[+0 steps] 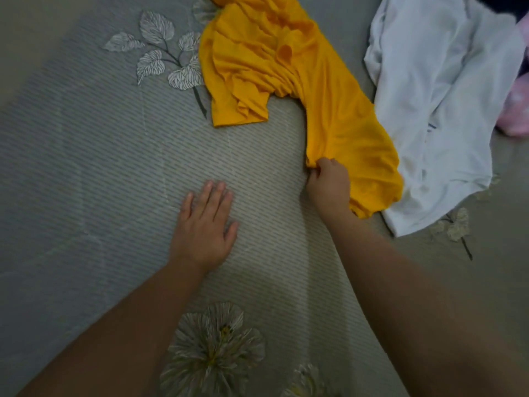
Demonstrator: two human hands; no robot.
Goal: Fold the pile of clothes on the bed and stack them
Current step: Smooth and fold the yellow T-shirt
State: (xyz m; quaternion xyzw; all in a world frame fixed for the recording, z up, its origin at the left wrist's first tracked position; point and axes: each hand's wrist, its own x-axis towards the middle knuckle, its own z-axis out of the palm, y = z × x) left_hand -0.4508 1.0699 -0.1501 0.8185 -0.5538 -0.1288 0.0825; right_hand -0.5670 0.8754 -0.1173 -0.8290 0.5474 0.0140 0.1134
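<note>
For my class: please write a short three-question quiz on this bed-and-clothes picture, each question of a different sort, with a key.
1. True or false: the left hand grips the yellow shirt.
2. Which garment lies right of the yellow shirt? A) white garment B) black jacket C) blue jeans
3. Fill in: the right hand pinches the yellow shirt's ____ edge.

Key: 1 false, it lies flat on the bedsheet. 2 A, the white garment. 3 near.
</note>
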